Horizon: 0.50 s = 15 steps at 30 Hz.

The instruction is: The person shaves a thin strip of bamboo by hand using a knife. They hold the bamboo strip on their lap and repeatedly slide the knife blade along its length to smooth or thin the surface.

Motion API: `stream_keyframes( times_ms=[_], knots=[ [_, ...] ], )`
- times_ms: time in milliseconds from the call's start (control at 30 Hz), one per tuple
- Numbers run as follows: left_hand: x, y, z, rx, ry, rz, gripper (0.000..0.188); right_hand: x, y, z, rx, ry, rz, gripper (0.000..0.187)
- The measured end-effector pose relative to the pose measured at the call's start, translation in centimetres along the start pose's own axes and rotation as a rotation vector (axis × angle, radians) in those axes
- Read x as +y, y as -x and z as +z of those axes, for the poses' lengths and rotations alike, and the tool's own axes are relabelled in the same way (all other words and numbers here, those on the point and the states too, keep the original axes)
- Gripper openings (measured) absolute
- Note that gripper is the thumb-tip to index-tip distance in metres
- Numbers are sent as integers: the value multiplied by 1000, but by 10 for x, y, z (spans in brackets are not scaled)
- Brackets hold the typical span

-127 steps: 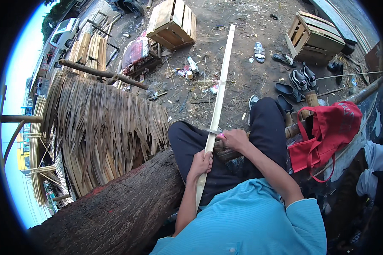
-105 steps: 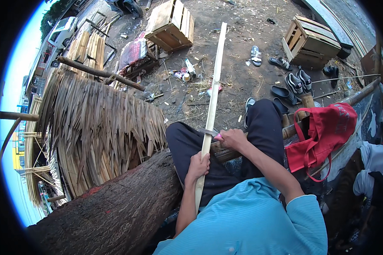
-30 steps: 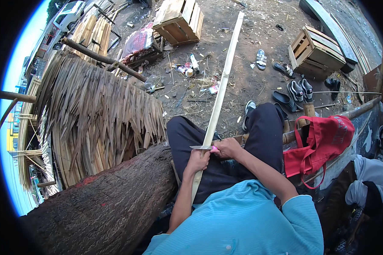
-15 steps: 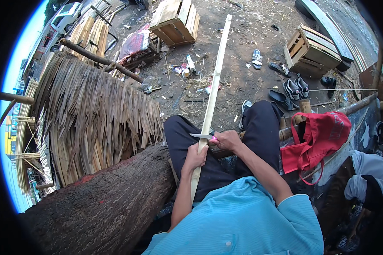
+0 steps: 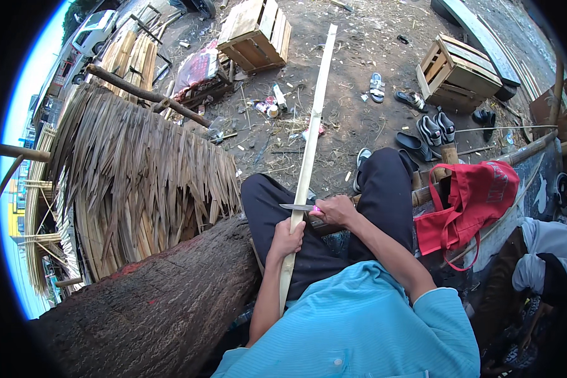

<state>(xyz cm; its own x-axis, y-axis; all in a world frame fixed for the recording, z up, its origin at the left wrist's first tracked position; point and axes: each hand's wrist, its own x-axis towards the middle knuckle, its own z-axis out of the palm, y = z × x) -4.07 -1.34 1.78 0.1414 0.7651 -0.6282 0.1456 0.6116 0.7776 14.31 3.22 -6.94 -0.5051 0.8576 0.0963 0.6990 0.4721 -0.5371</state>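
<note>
A long, pale bamboo strip (image 5: 316, 107) runs from beside my waist, between my knees and out over the ground. My left hand (image 5: 286, 238) is wrapped round its lower part, above my lap. In my closed right hand (image 5: 336, 210) is a knife (image 5: 298, 206) with a pink handle. Its blade points left and lies across the strip, just beyond my left hand. Most of the handle is hidden by my right fingers.
A thick log (image 5: 151, 302) lies at my left, beside dry thatch (image 5: 145, 151). A red bag (image 5: 469, 205) hangs over a bamboo rail at my right. Ahead are wooden crates (image 5: 258, 38), sandals (image 5: 377, 88) and shoes (image 5: 436, 129). Another person (image 5: 545, 252) is at the lower right.
The strip's far end has shifted slightly left and down. Both hands keep their grips, with the knife still across the strip. The view has moved a little.
</note>
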Motion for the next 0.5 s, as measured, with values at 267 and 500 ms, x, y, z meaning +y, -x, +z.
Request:
stream_keyframes(
  times_ms=[267, 500],
  knots=[
    [3, 2, 1, -64, -17, -57, 12, 23, -23, -30, 129, -66, 307, 42],
    [0, -4, 0, -60, 78, -54, 11, -17, 5, -9, -9, -174, -122, 41]
  ],
)
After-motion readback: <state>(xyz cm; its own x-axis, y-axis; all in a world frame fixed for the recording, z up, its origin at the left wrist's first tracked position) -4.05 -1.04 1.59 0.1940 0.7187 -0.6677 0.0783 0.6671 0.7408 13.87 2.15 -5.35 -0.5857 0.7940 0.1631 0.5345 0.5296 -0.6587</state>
